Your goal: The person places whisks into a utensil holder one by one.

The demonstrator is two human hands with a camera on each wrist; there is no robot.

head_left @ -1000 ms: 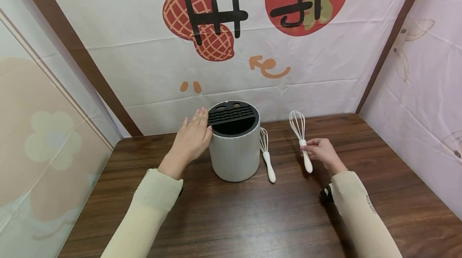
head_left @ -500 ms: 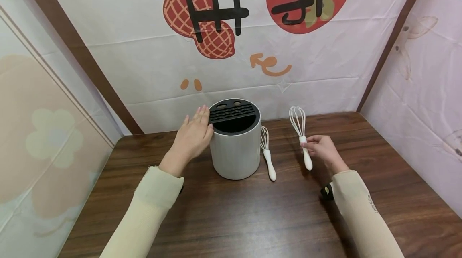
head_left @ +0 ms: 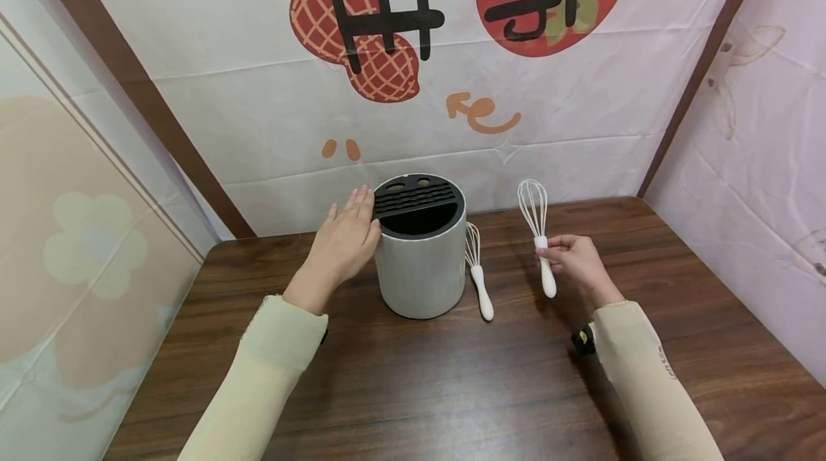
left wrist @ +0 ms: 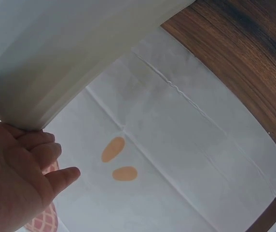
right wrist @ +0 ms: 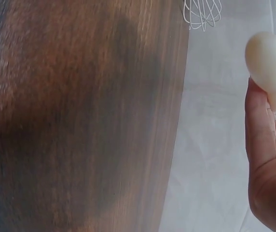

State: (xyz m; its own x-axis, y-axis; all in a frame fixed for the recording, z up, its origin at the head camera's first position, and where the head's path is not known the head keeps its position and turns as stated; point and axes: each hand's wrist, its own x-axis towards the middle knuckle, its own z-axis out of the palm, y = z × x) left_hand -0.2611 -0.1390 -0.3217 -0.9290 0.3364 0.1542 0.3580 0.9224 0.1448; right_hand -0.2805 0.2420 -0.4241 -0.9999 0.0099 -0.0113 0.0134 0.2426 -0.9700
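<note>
A light grey cylindrical holder (head_left: 419,278) with a black slotted top (head_left: 413,196) stands upright at the table's back. My left hand (head_left: 342,239) rests on the holder's left rim with fairly straight fingers; in the left wrist view its fingers (left wrist: 44,147) meet the rim beside the pale wall (left wrist: 56,63). On the right, my right hand (head_left: 578,267) pinches a white whisk (head_left: 545,271) by the upper handle, wires pointing up and away. The right wrist view shows that handle's rounded end (right wrist: 268,63). A second white whisk (head_left: 481,292) leans beside the holder, its wires partly hidden behind it.
The dark wooden table (head_left: 445,389) meets a white printed cloth wall (head_left: 258,131) just behind the holder. More cloth walls rise on the left (head_left: 84,303) and right (head_left: 761,160). A black wrist device (head_left: 584,340) sits under the right sleeve.
My right hand has moved slightly up and away with the whisk. The left hand stays at the holder's rim, and the second whisk has not moved. The head view has shifted slightly.
</note>
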